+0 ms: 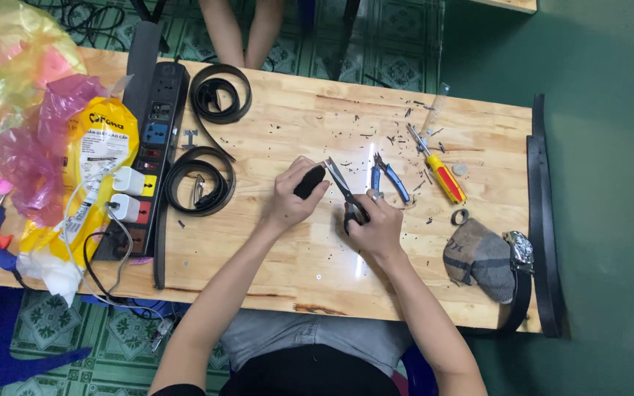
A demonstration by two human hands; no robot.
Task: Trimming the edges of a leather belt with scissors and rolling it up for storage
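The pale wooden surface (pixel 295 264) is cut off at the left by crumpled plastic bags (pixel 31 125); bare room is seen along its near edge. A black power strip (pixel 152 147) lies lengthwise beside two coiled black belts (pixel 199 187). At the middle, a short black strap end (pixel 310 181) is pinched in the closed left hand (pixel 288 202), its far tip hidden. Black-handled scissors (pixel 345 189) are gripped by the closed right hand (pixel 377 227), blades angled up-left to the strap. Blue-handled pliers (pixel 389 178) lie just beyond.
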